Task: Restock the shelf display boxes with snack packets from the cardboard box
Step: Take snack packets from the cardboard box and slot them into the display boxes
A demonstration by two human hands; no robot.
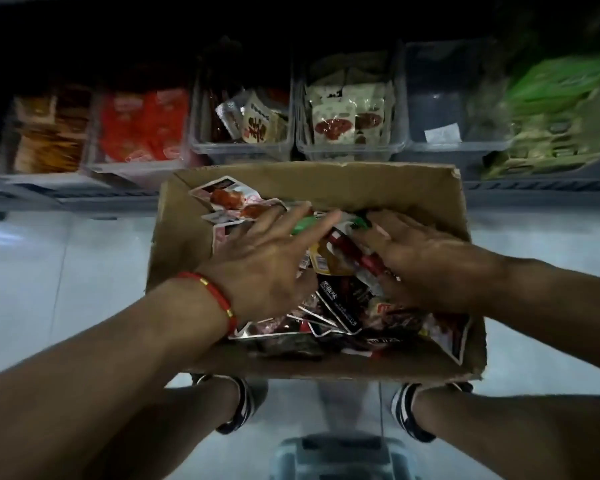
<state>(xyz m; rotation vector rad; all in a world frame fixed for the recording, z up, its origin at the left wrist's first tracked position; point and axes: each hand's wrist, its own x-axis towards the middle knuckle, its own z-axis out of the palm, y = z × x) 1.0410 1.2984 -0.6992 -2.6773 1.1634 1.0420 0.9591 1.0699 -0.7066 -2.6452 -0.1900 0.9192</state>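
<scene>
An open cardboard box (187,237) sits on the floor in front of me, filled with several mixed snack packets (340,303) in red, black, yellow and green. My left hand (267,258), with a red cord at the wrist, lies flat over the packets, fingers spread. My right hand (420,261) rests palm down on the packets at the box's right side, fingers apart. Neither hand visibly grips a packet. Beyond the box, a low shelf carries clear display boxes (243,147), some holding packets.
Along the shelf stand bins of orange (49,133), red (142,129), white-and-red (347,119) and green (551,119) packets, plus a nearly bare bin (440,116). My two feet in striped slippers (243,403) stand behind the box. A grey plastic stool (340,455) is below me.
</scene>
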